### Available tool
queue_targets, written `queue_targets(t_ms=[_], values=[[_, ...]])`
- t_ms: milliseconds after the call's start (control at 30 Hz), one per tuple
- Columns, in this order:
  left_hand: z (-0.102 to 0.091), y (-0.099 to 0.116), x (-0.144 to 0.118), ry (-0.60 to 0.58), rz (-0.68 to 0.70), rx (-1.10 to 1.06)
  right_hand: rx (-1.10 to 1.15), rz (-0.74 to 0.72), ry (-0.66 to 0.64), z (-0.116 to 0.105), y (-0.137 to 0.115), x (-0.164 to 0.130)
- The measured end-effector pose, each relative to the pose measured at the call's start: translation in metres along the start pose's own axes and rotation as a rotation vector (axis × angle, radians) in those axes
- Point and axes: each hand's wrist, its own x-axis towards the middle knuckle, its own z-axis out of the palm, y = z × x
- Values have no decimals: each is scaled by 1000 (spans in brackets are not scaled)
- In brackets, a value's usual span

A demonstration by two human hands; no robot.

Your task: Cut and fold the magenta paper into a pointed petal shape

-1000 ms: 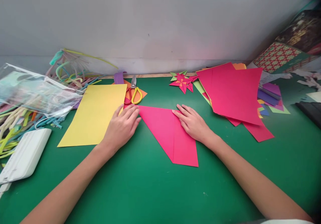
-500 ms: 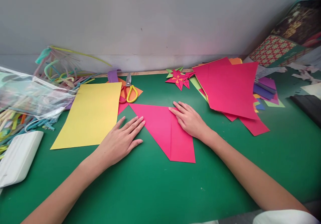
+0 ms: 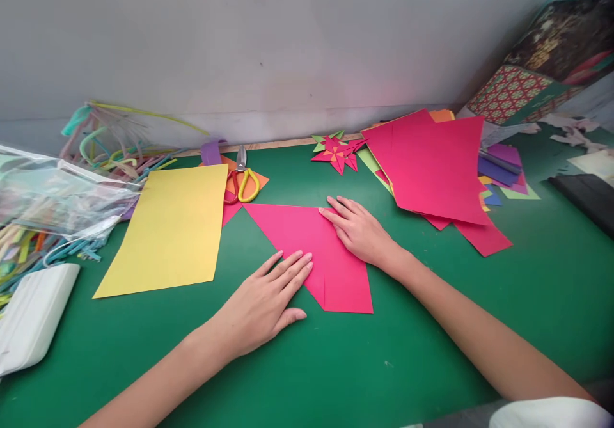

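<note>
On the green mat: both hands are flat on one folded sheet, with craft supplies ringed around it.
Folded pink paper (image 3: 314,249): lying at mid-table, its flap turned over into a triangle, with a crease running down toward the square bottom corner. It sits right in front of the person, within easy reach of both arms.
Left hand (image 3: 268,300): open, fingers spread and laid flat, tips resting on the slanted lower-left edge of the fold. Nothing is pinched. That looks like pressure to flatten the diagonal crease.
Right hand (image 3: 359,229): also open and flat, fingertips at the top edge where the flap meets the sheet, palm weighing the paper down so it doesn't slide.
Yellow sheet (image 3: 170,229): unfolded, just left of the pink piece, apart from both hands.
Scissors (image 3: 242,182): yellow handles, blades shut, lying on an orange scrap behind the fold, out of the way.
Paper star (image 3: 337,151): a finished pink and green piece by the wall.
Pink stack (image 3: 432,166): loose sheets fanned over other colours, off to the right.
Plastic bag (image 3: 52,188): clear, over a heap of coloured strips at far left.
White case (image 3: 33,316): at the near left edge, untouched.
</note>
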Motion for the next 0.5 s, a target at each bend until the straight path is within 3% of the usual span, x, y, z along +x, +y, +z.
queue_targets(t_ms=[200, 500], values=[[1, -1, -16, -24, 31, -24, 14, 8, -6, 2, 1, 0], [-8, -8, -16, -70, 71, -87, 11, 5, -8, 1, 1, 0]])
